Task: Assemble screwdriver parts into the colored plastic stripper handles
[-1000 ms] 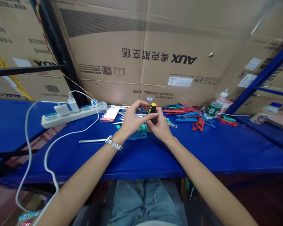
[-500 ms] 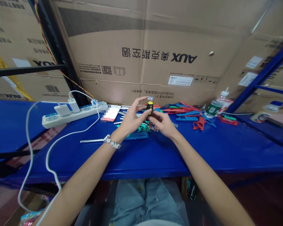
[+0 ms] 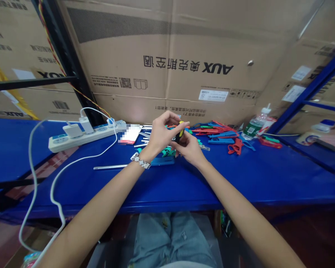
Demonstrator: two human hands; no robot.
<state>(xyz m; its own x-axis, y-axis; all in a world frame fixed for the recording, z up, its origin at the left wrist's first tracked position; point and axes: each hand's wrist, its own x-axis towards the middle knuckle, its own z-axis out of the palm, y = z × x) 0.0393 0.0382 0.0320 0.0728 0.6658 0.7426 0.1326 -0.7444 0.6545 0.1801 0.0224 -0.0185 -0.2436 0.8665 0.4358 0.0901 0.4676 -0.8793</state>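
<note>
1. A person sits at a blue bench (image 3: 167, 188), both hands raised over its far middle around a small yellow-and-black handle (image 3: 181, 133).

2. The left hand (image 3: 162, 130) grasps the upper part of the handle, fingers arched behind and thumb laid across the front, a hold that seems chosen to control the top end.

3. The right hand (image 3: 192, 149) has its fingers bent in, apparently closed on the lower, black end, probably to steady it; what extends below is hidden.

4. The handle tilts, its yellow top leaning right, perhaps angled for a better view.

5. Just below the hands lie green pieces (image 3: 167, 152) and a long blue piece (image 3: 163, 161), a metal rod (image 3: 110, 167) to its left, seemingly set out within reach.

6. Red and blue pieces (image 3: 222, 141) are heaped at right, a bottle (image 3: 252, 129) beyond them, plausibly leaving elbow room.

7. A power strip (image 3: 61, 143) runs along the back left by a black post (image 3: 65, 48), likely parked there to spare the working spot its cords.
</note>
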